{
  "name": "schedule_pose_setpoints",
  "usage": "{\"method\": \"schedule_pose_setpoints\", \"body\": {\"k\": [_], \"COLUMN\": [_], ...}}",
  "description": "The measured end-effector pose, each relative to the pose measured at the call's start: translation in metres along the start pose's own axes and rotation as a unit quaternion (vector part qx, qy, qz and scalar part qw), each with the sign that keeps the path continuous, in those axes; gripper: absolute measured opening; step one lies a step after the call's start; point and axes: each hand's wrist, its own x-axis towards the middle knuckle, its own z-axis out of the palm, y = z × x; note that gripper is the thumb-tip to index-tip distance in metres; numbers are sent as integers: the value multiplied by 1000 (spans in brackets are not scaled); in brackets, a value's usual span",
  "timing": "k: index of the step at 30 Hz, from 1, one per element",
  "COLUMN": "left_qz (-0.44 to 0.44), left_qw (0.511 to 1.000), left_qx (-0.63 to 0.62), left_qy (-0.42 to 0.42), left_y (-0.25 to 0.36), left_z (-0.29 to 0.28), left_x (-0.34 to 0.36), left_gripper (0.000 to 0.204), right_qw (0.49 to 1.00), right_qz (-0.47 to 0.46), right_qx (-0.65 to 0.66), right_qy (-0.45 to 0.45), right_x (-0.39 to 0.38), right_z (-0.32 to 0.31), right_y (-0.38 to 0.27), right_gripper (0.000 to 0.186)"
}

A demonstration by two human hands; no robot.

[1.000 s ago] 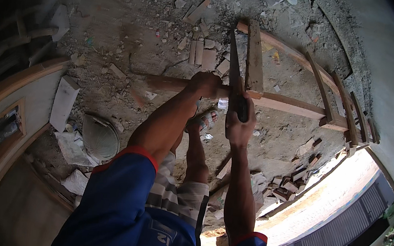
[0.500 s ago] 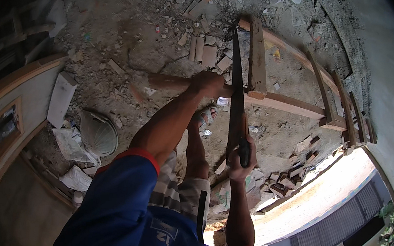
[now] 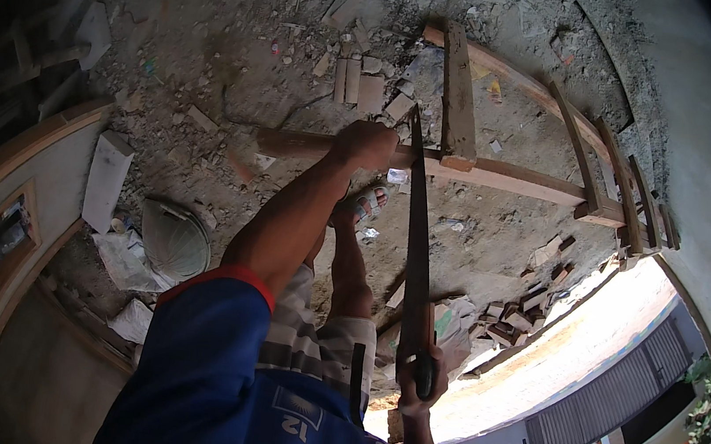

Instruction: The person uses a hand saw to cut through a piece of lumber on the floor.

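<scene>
My right hand point(image 3: 426, 389) is closed around the handle of a handsaw point(image 3: 419, 248), close to my body. The long dark blade points away from me and lies across a wooden beam point(image 3: 521, 178), with its narrow tip just past the beam's far side. My left hand point(image 3: 365, 144) is clenched on that same beam, just left of the blade. Right of the blade, a crosspiece point(image 3: 459, 97) joins the beam to a second, farther beam point(image 3: 516, 69). The beam's free end sticks out left of my left hand.
More crosspieces point(image 3: 577, 152) join the beams at the right. Rubble and tile pieces point(image 3: 371, 95) litter the dirt floor. A conical hat point(image 3: 176, 240) lies at the left near a framed panel point(image 3: 15, 207). Broken bricks point(image 3: 511, 325) are heaped at the right. My sandalled foot point(image 3: 368, 203) is below the beam.
My right hand has drawn the saw back toward my body, and its tip has come from far past the beam to just past it. My left hand still grips the beam.
</scene>
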Motion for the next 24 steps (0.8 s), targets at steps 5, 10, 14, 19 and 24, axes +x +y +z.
{"method": "schedule_pose_setpoints", "body": {"k": [5,10,14,19,24], "left_qz": [4,12,4,-12,-17], "left_qw": [999,999,1000,1000,997], "left_qx": [20,25,17,3,16], "left_qy": [-27,-40,-15,-22,-80], "left_y": [19,6,4,12,15], "left_z": [-13,-8,-5,-5,-19], "left_x": [4,2,-5,-4,4], "left_gripper": [35,38,33,32,41], "right_qw": [992,986,993,995,997], "right_qz": [-39,120,103,48,-63], "right_qx": [108,118,32,86,38], "right_qy": [46,-11,-55,-5,31], "right_x": [177,110,-11,63,144], "right_z": [101,53,-28,41,90], "right_y": [36,14,-31,45,32], "right_gripper": [50,53,46,46,54]}}
